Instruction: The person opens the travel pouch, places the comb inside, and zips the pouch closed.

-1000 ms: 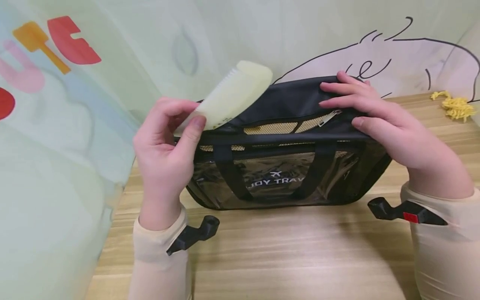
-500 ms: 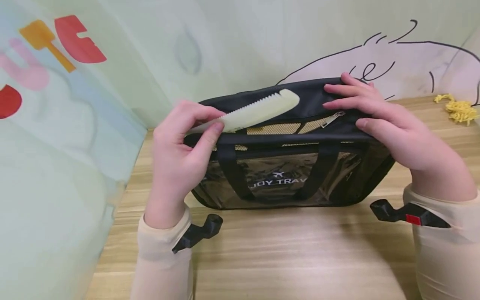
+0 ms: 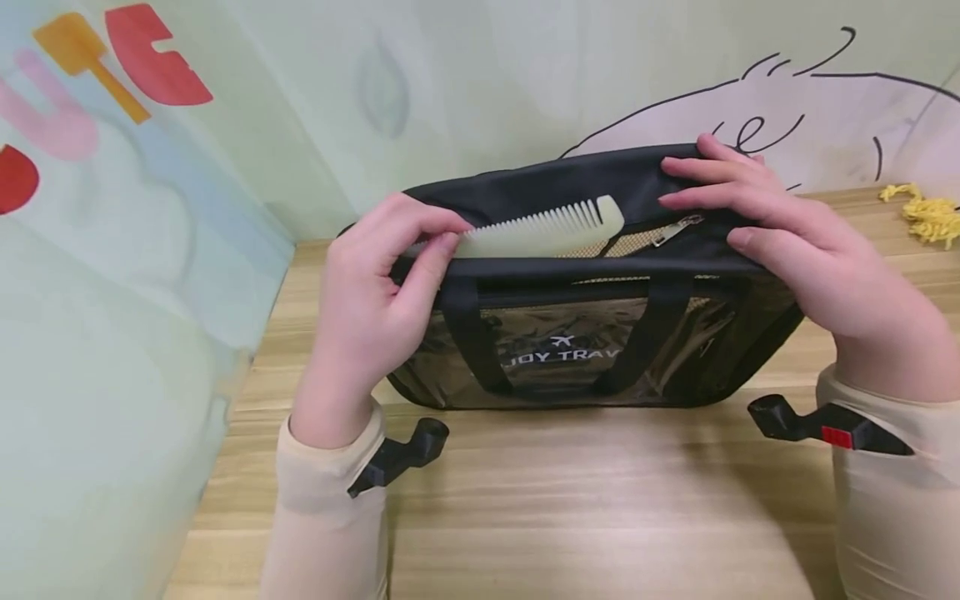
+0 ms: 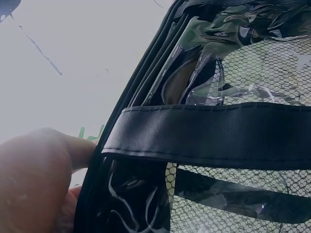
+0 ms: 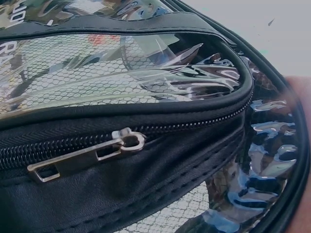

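A black bag [image 3: 570, 171] with clear plastic panels and white lettering stands upright, its top zipper partly undone. Between thumb and fingers my left hand [image 3: 375, 292] pinches a pale green comb [image 3: 543, 232]. The comb lies nearly level along the bag's opening, teeth toward the back, its lower edge behind the front rim. My right hand [image 3: 795, 233] rests on the bag's top right corner, fingers spread over the back edge. Close by its thumb is the metal zipper pull [image 3: 677, 231]. In the left wrist view a bag handle [image 4: 209, 133] crosses the mesh and clear panel.
The bag stands on a wood-grain table [image 3: 562, 500]. Yellow yarn [image 3: 930, 215] lies at the far right. A printed curtain [image 3: 315, 100] hangs behind and to the left. Black camera mounts sit on both wrists.
The comb has come down from above the bag into its opening and turned from slanting to nearly level. My left hand has moved right with it; my right hand keeps its place on the bag.
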`<act>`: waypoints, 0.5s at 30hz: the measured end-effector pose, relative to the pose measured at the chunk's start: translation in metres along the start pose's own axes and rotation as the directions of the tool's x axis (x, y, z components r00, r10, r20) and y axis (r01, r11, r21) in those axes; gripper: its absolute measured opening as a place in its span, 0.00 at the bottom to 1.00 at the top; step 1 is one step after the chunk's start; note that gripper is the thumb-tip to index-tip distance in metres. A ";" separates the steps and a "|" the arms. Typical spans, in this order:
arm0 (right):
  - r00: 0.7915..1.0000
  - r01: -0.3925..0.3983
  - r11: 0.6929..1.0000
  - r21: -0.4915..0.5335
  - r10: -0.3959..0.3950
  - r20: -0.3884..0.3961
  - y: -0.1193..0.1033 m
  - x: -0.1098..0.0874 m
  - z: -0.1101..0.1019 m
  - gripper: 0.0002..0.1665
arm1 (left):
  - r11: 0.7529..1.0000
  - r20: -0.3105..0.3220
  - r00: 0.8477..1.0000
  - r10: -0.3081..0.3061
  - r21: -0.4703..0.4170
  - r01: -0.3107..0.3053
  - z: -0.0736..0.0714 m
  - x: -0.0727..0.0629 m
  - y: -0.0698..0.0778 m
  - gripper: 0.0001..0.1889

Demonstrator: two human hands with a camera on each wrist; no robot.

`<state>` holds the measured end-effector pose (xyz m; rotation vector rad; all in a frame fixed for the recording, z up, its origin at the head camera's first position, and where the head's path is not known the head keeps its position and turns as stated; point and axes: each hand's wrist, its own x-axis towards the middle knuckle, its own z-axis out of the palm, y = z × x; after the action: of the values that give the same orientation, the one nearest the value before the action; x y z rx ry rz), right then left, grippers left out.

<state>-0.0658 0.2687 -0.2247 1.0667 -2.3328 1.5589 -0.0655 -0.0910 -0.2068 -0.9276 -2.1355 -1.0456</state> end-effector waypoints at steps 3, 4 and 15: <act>1.000 -0.011 1.000 -0.020 0.011 0.008 -0.002 0.000 -0.001 0.28 | 1.000 0.017 1.000 -0.002 0.022 0.002 -0.001 0.000 0.001 0.07; 1.000 -0.005 1.000 -0.030 0.005 0.008 -0.002 0.000 0.000 0.28 | 1.000 0.019 1.000 -0.002 0.025 0.002 -0.001 0.001 0.001 0.08; 1.000 0.009 1.000 -0.016 -0.009 -0.003 -0.002 0.002 -0.002 0.29 | 0.999 0.015 1.000 0.007 0.042 -0.007 -0.001 0.004 0.001 0.08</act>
<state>-0.0663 0.2687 -0.2213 1.0693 -2.3310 1.5347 -0.0662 -0.0905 -0.2028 -0.9252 -2.1564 -0.9898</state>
